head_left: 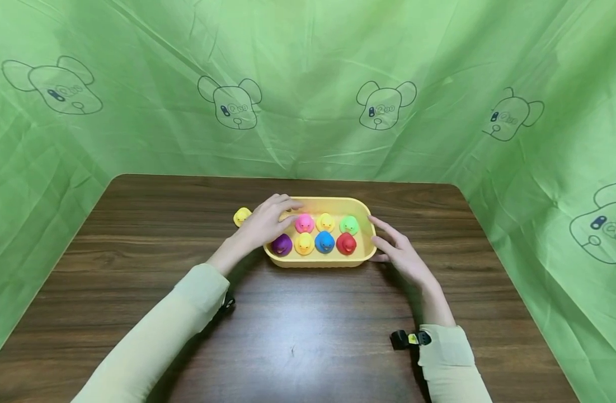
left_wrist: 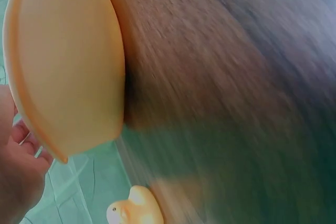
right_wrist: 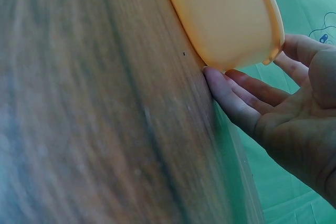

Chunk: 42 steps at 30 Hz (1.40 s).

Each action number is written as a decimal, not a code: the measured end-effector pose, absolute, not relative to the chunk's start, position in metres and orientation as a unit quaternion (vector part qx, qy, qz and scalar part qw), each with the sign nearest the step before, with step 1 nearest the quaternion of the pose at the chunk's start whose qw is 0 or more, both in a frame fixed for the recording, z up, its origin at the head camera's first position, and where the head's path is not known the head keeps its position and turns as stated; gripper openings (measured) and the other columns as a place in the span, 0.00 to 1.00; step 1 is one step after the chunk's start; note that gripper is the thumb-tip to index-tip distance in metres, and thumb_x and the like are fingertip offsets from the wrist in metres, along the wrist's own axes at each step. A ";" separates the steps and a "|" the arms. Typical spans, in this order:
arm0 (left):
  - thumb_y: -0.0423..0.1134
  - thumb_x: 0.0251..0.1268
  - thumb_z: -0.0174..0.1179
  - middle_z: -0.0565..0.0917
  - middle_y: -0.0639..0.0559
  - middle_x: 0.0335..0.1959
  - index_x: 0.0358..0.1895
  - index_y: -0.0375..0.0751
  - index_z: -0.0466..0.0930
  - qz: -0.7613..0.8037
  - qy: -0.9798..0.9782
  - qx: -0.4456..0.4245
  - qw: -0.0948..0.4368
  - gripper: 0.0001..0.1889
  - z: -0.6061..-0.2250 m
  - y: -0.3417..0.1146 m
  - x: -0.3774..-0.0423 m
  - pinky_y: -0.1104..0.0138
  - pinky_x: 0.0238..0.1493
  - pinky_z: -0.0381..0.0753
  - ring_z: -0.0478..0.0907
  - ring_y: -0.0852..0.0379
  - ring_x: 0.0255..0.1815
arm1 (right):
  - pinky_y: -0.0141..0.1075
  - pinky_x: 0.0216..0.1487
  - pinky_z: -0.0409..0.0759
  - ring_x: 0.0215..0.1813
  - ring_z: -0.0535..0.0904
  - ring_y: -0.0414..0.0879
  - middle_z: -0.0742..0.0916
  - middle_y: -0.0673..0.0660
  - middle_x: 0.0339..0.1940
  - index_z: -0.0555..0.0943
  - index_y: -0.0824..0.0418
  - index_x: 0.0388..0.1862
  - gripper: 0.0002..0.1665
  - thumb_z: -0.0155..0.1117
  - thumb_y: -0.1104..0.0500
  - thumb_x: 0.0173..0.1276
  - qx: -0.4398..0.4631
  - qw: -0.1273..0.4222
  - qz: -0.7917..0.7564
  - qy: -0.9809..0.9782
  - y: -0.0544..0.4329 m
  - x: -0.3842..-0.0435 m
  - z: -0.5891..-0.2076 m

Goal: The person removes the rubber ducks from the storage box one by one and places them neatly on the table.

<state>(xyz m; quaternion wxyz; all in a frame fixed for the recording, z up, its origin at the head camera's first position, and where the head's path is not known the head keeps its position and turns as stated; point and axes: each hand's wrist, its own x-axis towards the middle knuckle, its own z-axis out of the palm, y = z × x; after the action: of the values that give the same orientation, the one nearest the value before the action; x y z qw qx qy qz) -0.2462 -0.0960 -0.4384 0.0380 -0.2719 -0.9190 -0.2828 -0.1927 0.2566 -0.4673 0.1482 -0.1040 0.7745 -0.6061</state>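
Observation:
A yellow tub (head_left: pixel 365 208) stands on the table with toy ducks in two rows. The back row shows a pink duck (head_left: pixel 305 223), a yellow duck (head_left: pixel 325 222) and a green duck (head_left: pixel 349 225). In front are a purple duck (head_left: pixel 282 244), another yellow duck (head_left: pixel 304 243), a blue duck (head_left: pixel 325 242) and a red duck (head_left: pixel 346 243). My left hand (head_left: pixel 269 219) reaches over the tub's left end, thumb and forefinger apart near the pink duck; its palm side is hidden. My right hand (head_left: pixel 402 253) rests its spread fingertips (right_wrist: pixel 215 77) against the tub's right end.
One more yellow duck (head_left: pixel 241 216) sits outside the tub, left of my left hand, also at the bottom of the left wrist view. The brown wooden table (head_left: pixel 297 330) extends around the tub. Green cloth (head_left: pixel 308 134) hangs behind and at the sides.

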 end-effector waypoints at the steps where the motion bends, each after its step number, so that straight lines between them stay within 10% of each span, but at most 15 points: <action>1: 0.41 0.74 0.62 0.84 0.48 0.59 0.64 0.45 0.82 -0.286 -0.919 -0.270 0.033 0.18 -0.439 -0.095 -0.247 0.51 0.71 0.76 0.77 0.47 0.65 | 0.47 0.53 0.89 0.66 0.79 0.60 0.66 0.66 0.81 0.58 0.49 0.84 0.34 0.52 0.54 0.84 -0.105 0.149 -0.607 0.774 0.256 -0.193 -0.468; 42: 0.49 0.72 0.65 0.85 0.49 0.59 0.62 0.48 0.84 -0.206 -0.940 -0.271 0.016 0.20 -0.455 -0.073 -0.256 0.52 0.69 0.78 0.80 0.48 0.65 | 0.48 0.53 0.89 0.62 0.82 0.55 0.66 0.64 0.81 0.58 0.49 0.84 0.35 0.53 0.52 0.83 -0.103 0.151 -0.608 0.773 0.257 -0.194 -0.467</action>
<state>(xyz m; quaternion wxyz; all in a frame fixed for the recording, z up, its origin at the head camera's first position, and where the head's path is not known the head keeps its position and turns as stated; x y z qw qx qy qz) -0.2557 -0.0730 -0.4549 0.0158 -0.2711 -0.9401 -0.2063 -0.1935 0.2570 -0.4671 0.1507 -0.1030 0.7726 -0.6081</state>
